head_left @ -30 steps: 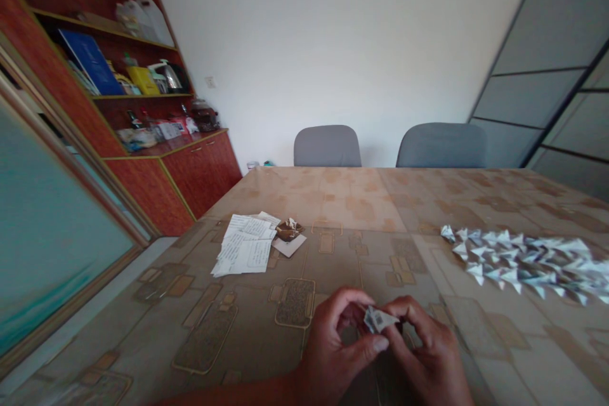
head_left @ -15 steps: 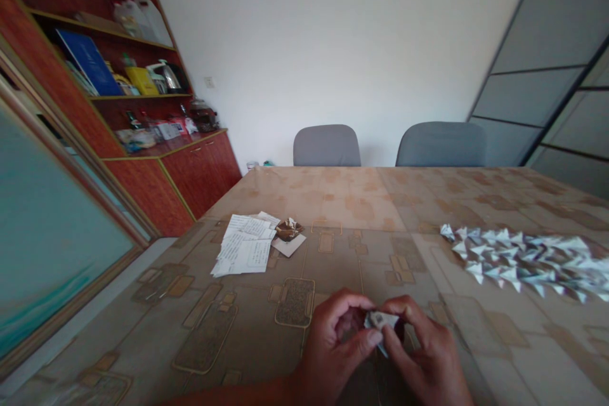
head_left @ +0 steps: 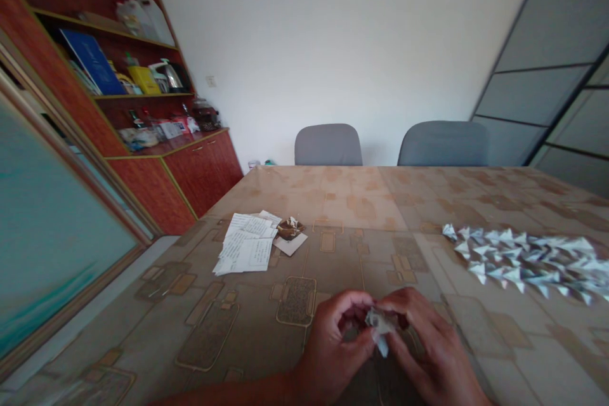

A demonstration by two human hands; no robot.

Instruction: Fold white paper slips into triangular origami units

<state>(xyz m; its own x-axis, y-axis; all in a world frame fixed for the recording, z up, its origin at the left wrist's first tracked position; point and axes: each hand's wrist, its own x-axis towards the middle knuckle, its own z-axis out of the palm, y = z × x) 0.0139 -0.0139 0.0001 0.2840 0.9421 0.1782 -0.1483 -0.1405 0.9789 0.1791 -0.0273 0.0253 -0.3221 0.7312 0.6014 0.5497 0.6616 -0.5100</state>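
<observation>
Filling the far L: frosted door [head_left: 57, 203], then red-brown shelf unit [head_left: 150, 181] w/ blue folder [head_left: 90, 62], yellow box [head_left: 144, 80] & kettle [head_left: 171, 76]. Patterned tbl [head_left: 247, 317] spans the foreground, paper slips [head_left: 247, 247] on its L part; nr centre, L hand [head_left: 333, 342] & R hand [head_left: 431, 336], close tog., both pinch a small folded paper [head_left: 382, 328] betw. them, over the tbl's near part. Two grey chairs [head_left: 328, 146] behind, by white wall [head_left: 323, 32]; to R, rows of paper pcs [head_left: 518, 257], then grey panels [head_left: 528, 19]. Hands cover some of the small folded paper, folds blurred; rows meet R edge of view, shelf unit's top cut off. Slips bear lines of text, too small to read; faint marks on folder, ditto.
</observation>
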